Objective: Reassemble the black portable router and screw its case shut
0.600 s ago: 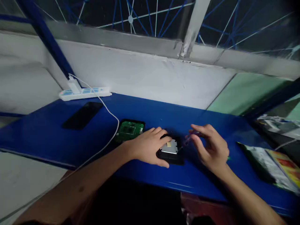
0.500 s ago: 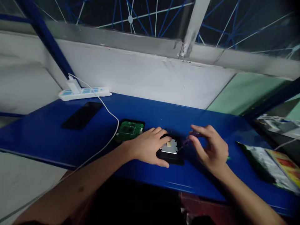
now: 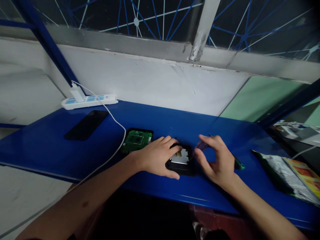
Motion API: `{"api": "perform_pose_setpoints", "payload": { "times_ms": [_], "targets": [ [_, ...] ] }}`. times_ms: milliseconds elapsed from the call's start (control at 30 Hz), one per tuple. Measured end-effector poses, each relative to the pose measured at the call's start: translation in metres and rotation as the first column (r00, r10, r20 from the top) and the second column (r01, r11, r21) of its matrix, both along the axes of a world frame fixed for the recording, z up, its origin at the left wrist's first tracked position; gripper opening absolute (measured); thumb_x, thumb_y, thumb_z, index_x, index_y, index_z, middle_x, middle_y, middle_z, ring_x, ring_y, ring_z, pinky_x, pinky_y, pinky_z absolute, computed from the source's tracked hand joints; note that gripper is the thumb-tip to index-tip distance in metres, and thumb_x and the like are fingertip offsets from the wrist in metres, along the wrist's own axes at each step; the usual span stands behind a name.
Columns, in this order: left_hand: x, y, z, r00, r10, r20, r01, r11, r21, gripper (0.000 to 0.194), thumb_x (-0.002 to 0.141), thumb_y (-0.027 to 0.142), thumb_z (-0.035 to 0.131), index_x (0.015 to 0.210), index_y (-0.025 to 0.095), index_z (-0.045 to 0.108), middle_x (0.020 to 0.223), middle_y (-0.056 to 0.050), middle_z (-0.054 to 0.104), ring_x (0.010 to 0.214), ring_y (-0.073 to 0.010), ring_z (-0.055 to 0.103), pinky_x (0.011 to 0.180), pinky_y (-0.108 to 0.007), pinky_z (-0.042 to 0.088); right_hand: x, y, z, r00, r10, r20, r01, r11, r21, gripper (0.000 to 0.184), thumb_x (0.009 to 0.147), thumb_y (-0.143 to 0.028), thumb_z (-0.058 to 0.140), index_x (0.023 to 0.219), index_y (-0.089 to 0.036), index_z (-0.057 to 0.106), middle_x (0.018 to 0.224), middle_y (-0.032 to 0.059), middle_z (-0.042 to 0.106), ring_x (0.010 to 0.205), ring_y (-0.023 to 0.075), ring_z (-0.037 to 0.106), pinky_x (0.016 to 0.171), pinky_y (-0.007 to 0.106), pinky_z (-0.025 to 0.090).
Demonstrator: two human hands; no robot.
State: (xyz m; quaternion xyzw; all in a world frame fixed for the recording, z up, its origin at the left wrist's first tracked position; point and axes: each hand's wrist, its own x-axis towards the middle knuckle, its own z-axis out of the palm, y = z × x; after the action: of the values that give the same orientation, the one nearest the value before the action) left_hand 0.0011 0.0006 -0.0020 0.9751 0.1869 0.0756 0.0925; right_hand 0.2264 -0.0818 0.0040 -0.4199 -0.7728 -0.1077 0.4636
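My left hand lies spread over a black plastic casing, its fingertips at the silver metal plate inside. A small tan patch shows on that plate. Between the thumb and fingers of my right hand is a screwdriver with a translucent purple handle. Its thin shaft slants down to the right edge of the plate; the exact contact of the tip is too small to tell. Beside my left hand sits another black shell holding a green circuit board, partly behind my wrist.
A white cable runs from the power strip across the blue table. A black phone lies at left. At right are a green-handled tool, partly behind my right hand, and a foil packet.
My right hand has moved slightly left and turned, with the screwdriver handle now more upright. More of the green-handled tool shows. My left hand keeps its place on the casing.
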Motion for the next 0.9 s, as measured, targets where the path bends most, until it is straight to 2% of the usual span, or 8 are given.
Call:
{"api": "perform_pose_setpoints", "payload": {
  "times_ms": [100, 200, 300, 400, 500, 600, 900],
  "targets": [
    [0.000, 0.000, 0.001, 1.000, 0.004, -0.003, -0.004, 1.000, -0.018, 0.090, 0.075, 0.073, 0.074, 0.142, 0.016, 0.053, 0.141, -0.016, 0.055, 0.127, -0.0358, 0.050, 0.108, -0.048, 0.042, 0.002, 0.003, -0.004, 0.994, 0.076, -0.074, -0.083, 0.992, -0.094, 0.062, 0.091, -0.011, 0.064, 0.148, -0.026, 0.045, 0.095, 0.0038, 0.069, 0.078, 0.0166, 0.069, 0.068, 0.033, 0.060],
    [-0.001, 0.000, 0.001, 1.000, 0.007, -0.007, -0.008, 0.999, -0.035, 0.089, 0.076, 0.072, 0.074, 0.143, 0.018, 0.052, 0.143, -0.015, 0.053, 0.128, -0.0350, 0.050, 0.109, -0.049, 0.041, 0.007, 0.007, -0.009, 0.982, 0.035, -0.183, -0.049, 0.996, -0.072, 0.062, 0.090, -0.011, 0.067, 0.146, -0.029, 0.048, 0.099, 0.0033, 0.072, 0.080, 0.0175, 0.071, 0.071, 0.036, 0.062],
    [-0.001, -0.001, 0.003, 1.000, 0.011, -0.011, -0.011, 0.999, -0.044, 0.089, 0.078, 0.072, 0.073, 0.145, 0.019, 0.049, 0.145, -0.015, 0.052, 0.130, -0.0338, 0.049, 0.109, -0.047, 0.041, 0.011, 0.015, -0.012, 0.930, -0.046, -0.365, 0.028, 0.998, -0.052, 0.053, 0.089, -0.013, 0.070, 0.136, -0.029, 0.053, 0.106, 0.0040, 0.075, 0.087, 0.0191, 0.076, 0.075, 0.037, 0.065],
    [-0.001, -0.002, 0.005, 1.000, 0.011, -0.023, -0.012, 0.999, -0.040, 0.090, 0.078, 0.072, 0.073, 0.146, 0.018, 0.049, 0.145, -0.015, 0.053, 0.130, -0.0340, 0.049, 0.108, -0.047, 0.042, 0.014, 0.024, -0.015, 0.870, -0.081, -0.487, 0.036, 0.994, -0.101, 0.039, 0.088, -0.018, 0.073, 0.121, -0.028, 0.056, 0.105, 0.0033, 0.077, 0.091, 0.0200, 0.078, 0.075, 0.036, 0.066],
    [0.000, -0.002, 0.006, 0.999, 0.016, -0.027, -0.017, 0.999, -0.035, 0.090, 0.077, 0.072, 0.074, 0.145, 0.018, 0.050, 0.143, -0.015, 0.054, 0.129, -0.0339, 0.050, 0.108, -0.046, 0.042, 0.015, 0.030, -0.018, 0.849, -0.131, -0.512, 0.032, 0.980, -0.197, 0.030, 0.087, -0.023, 0.074, 0.110, -0.027, 0.056, 0.104, 0.0028, 0.079, 0.092, 0.0201, 0.079, 0.077, 0.035, 0.066],
    [-0.001, -0.003, 0.005, 0.999, 0.023, -0.023, -0.023, 0.999, -0.029, 0.091, 0.077, 0.074, 0.072, 0.146, 0.019, 0.050, 0.142, -0.015, 0.055, 0.129, -0.0339, 0.050, 0.108, -0.046, 0.042, 0.015, 0.033, -0.022, 0.847, -0.152, -0.510, 0.012, 0.963, -0.268, 0.027, 0.087, -0.027, 0.074, 0.107, -0.026, 0.056, 0.104, 0.0036, 0.079, 0.092, 0.0204, 0.079, 0.078, 0.035, 0.067],
    [-0.001, -0.002, 0.002, 1.000, 0.010, -0.017, -0.011, 1.000, -0.014, 0.090, 0.080, 0.076, 0.069, 0.146, 0.018, 0.048, 0.145, -0.015, 0.053, 0.131, -0.0341, 0.049, 0.107, -0.045, 0.042, 0.012, 0.035, -0.026, 0.841, -0.185, -0.509, 0.001, 0.940, -0.341, 0.028, 0.087, -0.034, 0.074, 0.106, -0.025, 0.055, 0.103, 0.0053, 0.080, 0.088, 0.0201, 0.079, 0.075, 0.035, 0.066]
  ]
}}
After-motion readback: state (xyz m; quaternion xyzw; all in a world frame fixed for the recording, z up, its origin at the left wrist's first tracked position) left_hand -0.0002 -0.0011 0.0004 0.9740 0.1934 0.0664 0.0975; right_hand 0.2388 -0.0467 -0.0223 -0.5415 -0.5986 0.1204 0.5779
